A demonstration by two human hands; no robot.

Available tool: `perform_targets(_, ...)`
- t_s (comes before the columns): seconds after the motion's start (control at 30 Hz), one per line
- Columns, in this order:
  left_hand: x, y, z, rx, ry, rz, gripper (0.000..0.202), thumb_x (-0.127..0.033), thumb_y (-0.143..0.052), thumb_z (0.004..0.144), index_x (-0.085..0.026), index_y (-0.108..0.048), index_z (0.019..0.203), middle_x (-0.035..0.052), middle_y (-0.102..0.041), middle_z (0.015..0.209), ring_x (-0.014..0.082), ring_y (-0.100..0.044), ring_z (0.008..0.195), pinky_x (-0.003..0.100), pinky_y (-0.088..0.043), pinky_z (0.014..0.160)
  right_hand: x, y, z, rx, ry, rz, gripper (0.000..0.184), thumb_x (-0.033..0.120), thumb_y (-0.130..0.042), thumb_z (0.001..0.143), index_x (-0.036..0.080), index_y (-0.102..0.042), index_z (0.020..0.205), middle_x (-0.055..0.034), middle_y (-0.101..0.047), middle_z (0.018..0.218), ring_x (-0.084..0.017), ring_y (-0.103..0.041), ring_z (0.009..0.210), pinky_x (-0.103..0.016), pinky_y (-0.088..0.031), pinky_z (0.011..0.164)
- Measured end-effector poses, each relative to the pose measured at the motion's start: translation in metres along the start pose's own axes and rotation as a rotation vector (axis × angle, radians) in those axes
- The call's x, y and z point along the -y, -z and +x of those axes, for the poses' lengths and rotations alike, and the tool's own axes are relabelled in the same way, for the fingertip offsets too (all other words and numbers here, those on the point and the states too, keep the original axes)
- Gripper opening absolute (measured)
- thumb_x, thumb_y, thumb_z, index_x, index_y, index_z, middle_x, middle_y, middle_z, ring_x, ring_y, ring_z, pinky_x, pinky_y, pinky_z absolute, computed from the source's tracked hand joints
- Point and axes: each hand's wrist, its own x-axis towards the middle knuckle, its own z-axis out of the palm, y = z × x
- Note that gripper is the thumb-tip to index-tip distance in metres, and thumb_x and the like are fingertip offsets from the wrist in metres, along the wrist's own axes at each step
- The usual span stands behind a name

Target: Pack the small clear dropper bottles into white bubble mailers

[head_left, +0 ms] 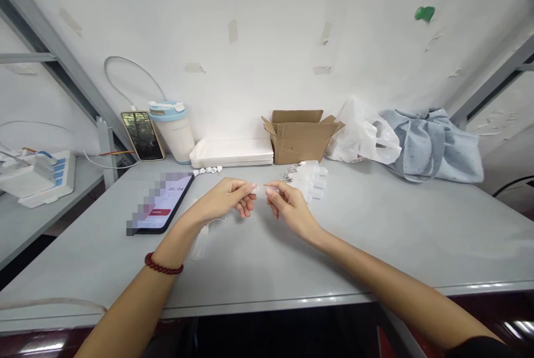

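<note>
Over the middle of the table my left hand [235,195] and my right hand [288,204] face each other, thumbs and forefingers pinched. Between their fingertips is a small translucent whitish piece [260,190], gripped from both sides; its exact kind is too small to tell. Just beyond my right hand lies a group of clear plastic pieces [314,180] with thin dark metal bits at their left end. Another clear piece [201,242] with a thin white string lies beside my left forearm. Several small white pieces [208,170] sit in a row behind my left hand.
A large phone [167,202] lies left of my hands. Along the wall stand a smaller phone [143,135], a blue-lidded cup [173,131], a white stack [232,152], an open cardboard box [299,143], a white plastic bag [361,132] and a blue cloth bag [438,146].
</note>
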Motion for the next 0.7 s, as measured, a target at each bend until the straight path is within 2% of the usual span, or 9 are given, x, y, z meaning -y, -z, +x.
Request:
perform_targets(0.17, 0.0005, -0.0039, 0.0006, -0.098, -0.081, 0.242, 0.034, -0.04, -0.045, 0.084, -0.015, -0.054, 0.064, 0.0009, -0.059, 0.061, 0.0129, -0.058, 0.054, 0.026, -0.047, 0.057, -0.0023, 0.0002, 0.0032, 0.038, -0.085, 0.058, 0.02, 0.037, -0.044, 0.085, 0.018, -0.049, 0.085, 0.0082, -0.038, 0.045, -0.01, -0.038, 0.039, -0.023, -0.036, 0.037)
perform_targets(0.23, -0.0003, -0.0048, -0.0005, -0.127, -0.117, 0.323, 0.029, -0.037, -0.045, 0.085, -0.015, -0.056, 0.07, 0.0015, -0.061, 0.064, 0.0138, -0.059, 0.06, 0.026, -0.046, 0.061, -0.0035, 0.0, 0.0044, 0.055, -0.121, 0.142, 0.021, 0.039, -0.047, 0.083, 0.019, -0.045, 0.076, 0.0086, -0.036, 0.047, -0.009, -0.036, 0.038, -0.022, -0.035, 0.032)
perform_targets(0.33, -0.0001, -0.0047, -0.0018, -0.134, -0.168, 0.385, 0.02, -0.033, -0.047, 0.083, -0.016, -0.057, 0.079, 0.0014, -0.063, 0.069, 0.0156, -0.06, 0.068, 0.026, -0.045, 0.064, -0.0031, 0.0001, 0.0056, 0.078, -0.181, 0.273, 0.032, 0.043, -0.053, 0.078, 0.021, -0.036, 0.063, 0.0084, -0.033, 0.051, -0.006, -0.034, 0.037, -0.021, -0.034, 0.029)
perform_targets(0.5, 0.0034, -0.0053, -0.0011, -0.167, -0.211, 0.44, 0.019, -0.032, -0.049, 0.081, -0.017, -0.06, 0.08, 0.0018, -0.065, 0.072, 0.0164, -0.061, 0.07, 0.027, -0.046, 0.066, 0.0014, 0.0031, 0.0072, 0.111, -0.305, 0.38, 0.04, 0.048, -0.059, 0.073, 0.021, -0.033, 0.06, 0.0093, -0.031, 0.052, -0.004, -0.03, 0.037, -0.019, -0.032, 0.029)
perform_targets(0.57, 0.0028, -0.006, -0.0008, -0.181, -0.203, 0.399, 0.023, -0.036, -0.05, 0.081, -0.016, -0.061, 0.081, 0.0024, -0.066, 0.074, 0.0168, -0.062, 0.072, 0.027, -0.047, 0.068, 0.003, 0.0049, 0.008, 0.126, -0.289, 0.363, 0.039, 0.05, -0.057, 0.074, 0.02, -0.035, 0.061, 0.0086, -0.033, 0.054, -0.004, -0.031, 0.039, -0.019, -0.032, 0.031)
perform_targets(0.7, -0.0011, -0.0045, -0.0015, -0.19, -0.153, 0.299, 0.032, -0.043, -0.047, 0.082, -0.016, -0.06, 0.074, 0.0031, -0.067, 0.071, 0.0162, -0.063, 0.07, 0.027, -0.049, 0.069, 0.0048, 0.0077, 0.0085, 0.138, -0.099, 0.174, 0.03, 0.047, -0.051, 0.079, 0.017, -0.049, 0.078, 0.0062, -0.04, 0.058, -0.007, -0.037, 0.044, -0.021, -0.034, 0.037)
